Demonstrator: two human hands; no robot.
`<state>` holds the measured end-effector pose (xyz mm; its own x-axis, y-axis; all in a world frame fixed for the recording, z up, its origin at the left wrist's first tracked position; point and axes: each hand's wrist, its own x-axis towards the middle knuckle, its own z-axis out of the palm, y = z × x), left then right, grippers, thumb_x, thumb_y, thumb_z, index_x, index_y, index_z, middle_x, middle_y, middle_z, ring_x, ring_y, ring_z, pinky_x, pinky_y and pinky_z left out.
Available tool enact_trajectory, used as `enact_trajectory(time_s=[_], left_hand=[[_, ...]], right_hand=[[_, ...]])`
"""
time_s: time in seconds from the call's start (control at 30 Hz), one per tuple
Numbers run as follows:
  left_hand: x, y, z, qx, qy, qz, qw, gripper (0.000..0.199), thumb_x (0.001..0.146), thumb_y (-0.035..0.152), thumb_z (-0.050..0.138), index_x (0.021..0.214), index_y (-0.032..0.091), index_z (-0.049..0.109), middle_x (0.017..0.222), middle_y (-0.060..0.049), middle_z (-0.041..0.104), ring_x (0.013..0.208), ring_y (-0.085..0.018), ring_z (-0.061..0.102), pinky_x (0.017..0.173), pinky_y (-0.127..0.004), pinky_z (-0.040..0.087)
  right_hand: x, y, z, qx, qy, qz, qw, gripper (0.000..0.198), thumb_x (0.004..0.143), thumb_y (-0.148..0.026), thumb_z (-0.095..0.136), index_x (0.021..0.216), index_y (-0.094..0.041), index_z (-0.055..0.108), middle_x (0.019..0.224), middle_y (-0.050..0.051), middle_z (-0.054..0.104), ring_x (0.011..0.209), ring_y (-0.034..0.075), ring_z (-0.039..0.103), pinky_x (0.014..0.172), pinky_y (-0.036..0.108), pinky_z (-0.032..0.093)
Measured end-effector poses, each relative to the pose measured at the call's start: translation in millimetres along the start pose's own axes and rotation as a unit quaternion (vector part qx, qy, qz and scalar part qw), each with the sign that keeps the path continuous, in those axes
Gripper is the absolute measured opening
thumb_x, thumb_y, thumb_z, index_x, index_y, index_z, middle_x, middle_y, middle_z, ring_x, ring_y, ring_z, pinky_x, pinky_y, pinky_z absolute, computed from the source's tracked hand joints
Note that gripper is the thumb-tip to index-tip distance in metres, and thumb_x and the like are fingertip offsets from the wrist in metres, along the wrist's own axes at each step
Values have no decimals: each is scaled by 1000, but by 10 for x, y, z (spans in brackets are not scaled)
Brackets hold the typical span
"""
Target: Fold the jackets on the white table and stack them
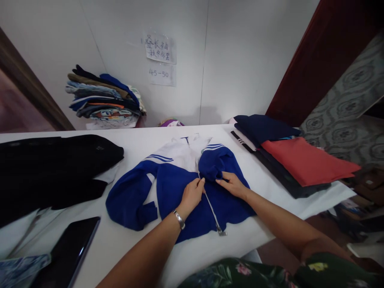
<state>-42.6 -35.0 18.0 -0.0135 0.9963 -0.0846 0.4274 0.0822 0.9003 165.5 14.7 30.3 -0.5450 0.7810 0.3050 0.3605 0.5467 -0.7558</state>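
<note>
Both hands pinch the blue-and-white jacket (180, 180) at its zip — left hand (192, 194) and right hand (232, 185) closed on soft, light cloth that likely grips best near the zip tape.

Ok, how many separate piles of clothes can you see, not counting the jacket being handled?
3: a dark pile on the table's left, a folded stack by the back wall, and a navy-red stack on the right. More may lie out of view.

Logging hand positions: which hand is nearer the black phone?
Left. The left hand rests on the blue jacket, on the side toward the phone; the right hand lies farther away.
</note>
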Motion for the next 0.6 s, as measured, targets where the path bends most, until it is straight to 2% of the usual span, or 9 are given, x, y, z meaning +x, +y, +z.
enact_trajectory(time_s=[0.1, 0.2, 0.27, 0.4, 0.5, 0.6], left_hand=[[25, 37, -29, -111, -24, -59, 992, 47, 93, 59, 38, 86, 19, 62, 78, -3, 70, 42, -10, 53, 43, -25, 39], [25, 99, -51, -194, -43, -109, 974, 46, 89, 61, 48, 90, 17, 59, 85, -7, 71, 44, -10, 58, 41, -22, 39], [21, 124, -58, -219, -46, -125, 967, 40, 85, 58, 57, 90, 17, 57, 84, -5, 69, 46, -10, 60, 40, -20, 39], [11, 135, -69, -212, -41, -127, 968, 23, 79, 37, 67, 87, 19, 55, 62, 3, 60, 44, -10, 57, 40, -19, 39], [0, 145, -89, -223, -38, -137, 964, 15, 75, 26, 63, 86, 19, 56, 55, 5, 56, 43, -10, 53, 40, -19, 39], [-7, 154, -114, -249, -45, -139, 957, 12, 68, 22, 61, 80, 21, 58, 55, 4, 56, 44, -11, 53, 42, -20, 38]], right_hand=[[-12, -50, 26, -47, -40, -75, 995, 28, 96, -37, 52, 95, -19, 73, 100, 7, 72, 95, 21, 67, 89, 34, 51], [-31, -53, 81, -115, -70, -137, 981, 26, 97, -34, 51, 101, -20, 72, 112, 10, 71, 111, 23, 64, 100, 41, 46], [-60, -39, 128, -152, -94, -141, 974, 25, 95, -33, 54, 107, -19, 71, 121, 13, 68, 119, 26, 60, 106, 47, 42], [-130, 26, 184, -161, -120, -120, 972, 30, 89, -29, 62, 117, -20, 68, 134, 14, 62, 128, 28, 55, 113, 55, 35], [-95, 124, 136, -119, -83, -106, 984, 32, 90, -24, 58, 121, -22, 68, 132, 11, 65, 127, 24, 57, 112, 51, 39], [93, 252, 3, -126, 4, -71, 989, 34, 91, -24, 54, 121, -22, 69, 130, 10, 66, 128, 24, 56, 110, 48, 43]])
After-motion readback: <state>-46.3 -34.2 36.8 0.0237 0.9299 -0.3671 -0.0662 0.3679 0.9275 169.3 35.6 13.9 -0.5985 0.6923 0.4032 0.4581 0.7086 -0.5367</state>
